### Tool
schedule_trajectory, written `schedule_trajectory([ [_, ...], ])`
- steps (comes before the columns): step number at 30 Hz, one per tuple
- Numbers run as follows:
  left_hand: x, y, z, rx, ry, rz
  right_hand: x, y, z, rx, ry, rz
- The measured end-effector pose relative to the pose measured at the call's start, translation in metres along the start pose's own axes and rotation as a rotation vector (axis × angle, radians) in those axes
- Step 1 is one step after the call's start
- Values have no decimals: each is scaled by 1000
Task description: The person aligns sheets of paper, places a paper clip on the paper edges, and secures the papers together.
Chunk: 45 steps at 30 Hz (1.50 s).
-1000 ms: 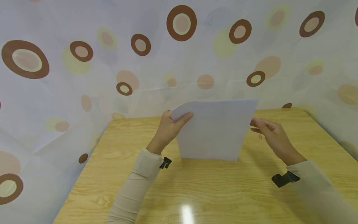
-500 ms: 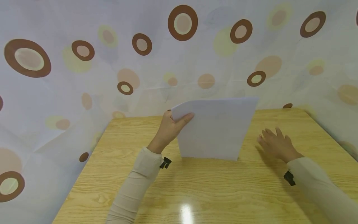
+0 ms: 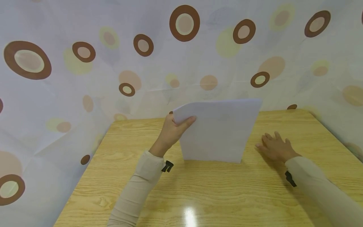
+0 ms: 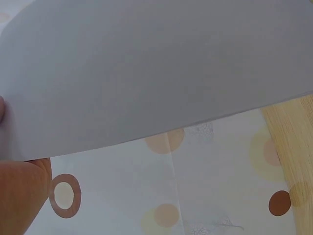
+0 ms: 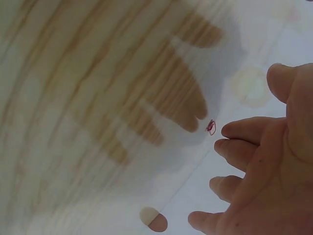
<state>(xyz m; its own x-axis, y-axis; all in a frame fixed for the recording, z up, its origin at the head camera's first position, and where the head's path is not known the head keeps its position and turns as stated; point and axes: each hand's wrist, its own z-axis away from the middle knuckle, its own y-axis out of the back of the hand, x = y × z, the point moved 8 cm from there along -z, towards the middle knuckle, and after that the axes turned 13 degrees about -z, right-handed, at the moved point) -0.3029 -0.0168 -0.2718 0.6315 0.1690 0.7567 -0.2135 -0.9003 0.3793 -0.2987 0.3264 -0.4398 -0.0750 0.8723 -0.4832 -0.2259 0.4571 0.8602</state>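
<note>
My left hand [image 3: 171, 131] grips the upper left corner of a stack of white paper [image 3: 216, 132]; its thumb lies on the near face and the other fingers are hidden behind. The paper stands upright with its lower edge at the table, and the held corner bends. In the left wrist view the paper [image 4: 161, 73] fills the upper part. To the right of the paper, my right hand [image 3: 276, 147] is low over the table, palm down with fingers spread. A small red paper clip [image 5: 211, 127] lies just off its fingertips in the right wrist view.
The wooden table [image 3: 215, 192] spreads under both hands. A white sheet with brown, yellow and peach circles [image 3: 184, 63] hangs behind the table and along its sides. Black straps [image 3: 167, 166] show at the wrists.
My right hand has come away from the paper's right edge, turned palm down and lowered towards the table, over where the paper clip showed. The left hand and paper have barely moved.
</note>
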Motion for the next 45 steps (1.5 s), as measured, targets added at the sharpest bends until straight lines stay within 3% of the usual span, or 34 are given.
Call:
schedule_trajectory([
  [13, -1, 1, 3, -10, 9, 23, 4, -8, -3, -64, -17, -79],
  [21, 0, 2, 2, -7, 1, 19, 2, -10, 0, -52, 5, -63],
  [45, -11, -4, 0, -13, 82, 40, -37, -38, 42, -32, 149, 48],
])
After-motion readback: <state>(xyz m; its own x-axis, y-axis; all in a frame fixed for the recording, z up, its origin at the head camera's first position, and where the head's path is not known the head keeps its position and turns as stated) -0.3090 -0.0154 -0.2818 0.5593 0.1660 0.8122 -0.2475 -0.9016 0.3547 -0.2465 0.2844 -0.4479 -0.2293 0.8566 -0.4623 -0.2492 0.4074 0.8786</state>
